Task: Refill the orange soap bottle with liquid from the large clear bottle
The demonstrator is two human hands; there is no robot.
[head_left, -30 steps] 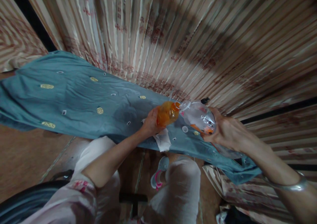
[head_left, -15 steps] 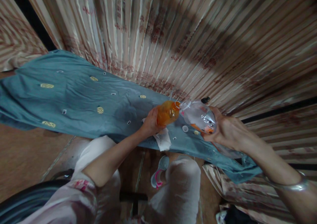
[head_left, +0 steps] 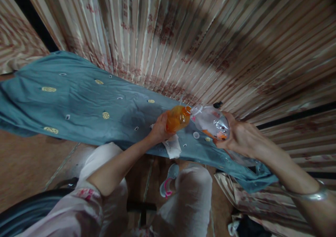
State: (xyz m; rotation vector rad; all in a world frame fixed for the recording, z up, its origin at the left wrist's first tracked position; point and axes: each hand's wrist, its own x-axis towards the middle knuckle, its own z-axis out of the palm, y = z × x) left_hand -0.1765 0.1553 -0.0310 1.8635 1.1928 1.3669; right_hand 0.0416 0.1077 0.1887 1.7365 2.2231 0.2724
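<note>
My left hand [head_left: 159, 129] is wrapped round a small bottle of orange liquid [head_left: 177, 119], tilted with its mouth to the right. My right hand [head_left: 236, 134] grips a clear plastic bottle [head_left: 210, 121] with orange fish-like shapes showing at its lower side; it lies nearly sideways, mouth to the left. The two mouths meet or nearly meet above the blue-green cloth [head_left: 126, 107]. Just below the clear bottle, a small white cap [head_left: 196, 135] rests on the cloth. Crumpled white tissue [head_left: 172, 147] lies beneath my left hand at the cloth's front edge.
A pleated, patterned curtain [head_left: 147, 37] rises behind the cloth-covered surface. A small black object [head_left: 217, 105] is by the clear bottle. Below are my knees in white trousers [head_left: 195, 188], a grey shoe [head_left: 172, 177] and a black curved object [head_left: 31, 209] at lower left.
The view has shifted very slightly. Both hands keep their hold on the bottles, with the mouths together as before.
</note>
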